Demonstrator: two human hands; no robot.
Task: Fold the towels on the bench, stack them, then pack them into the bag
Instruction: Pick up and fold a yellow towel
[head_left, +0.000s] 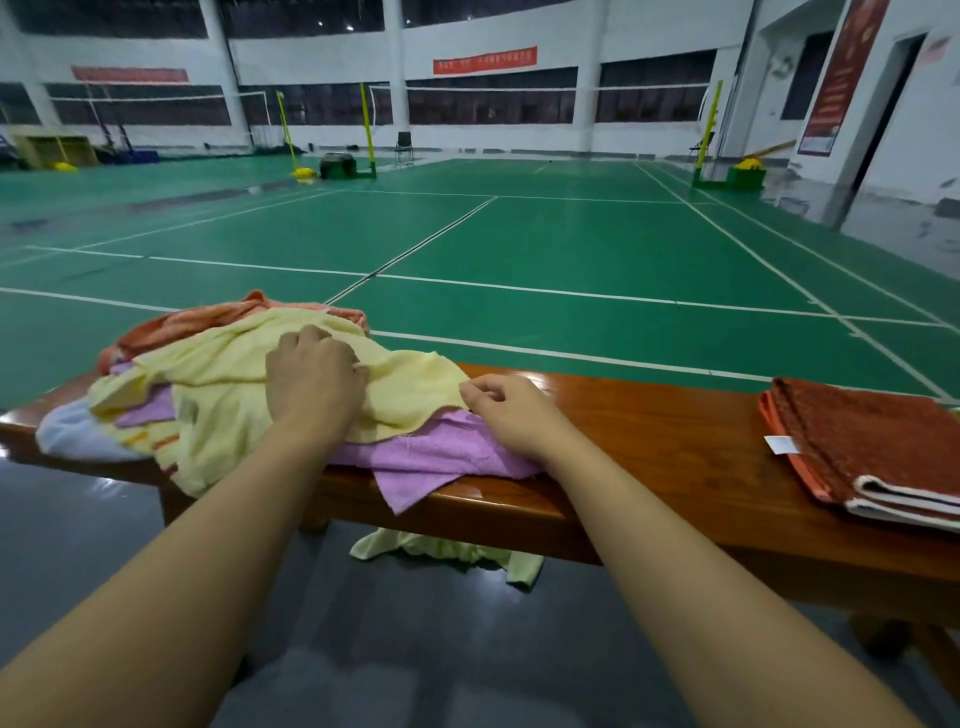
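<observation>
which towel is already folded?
The rust-orange towel alone at the bench's right end, lying flat in neat layers; the others sit in a crumpled heap.

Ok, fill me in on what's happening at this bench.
A person is sorting a heap of unfolded towels on a wooden bench beside a badminton court. The left hand grips the yellow towel on top of the heap, and the right hand pinches its edge above a purple towel. One folded red-brown towel already lies at the bench's right end. No bag is in view.

1. Two bare forearms show, with no sleeve reaching the wrists.
2. The left hand (311, 374) wears no glove, ring or watch.
3. The right hand (511, 410) is likewise unadorned.
</observation>
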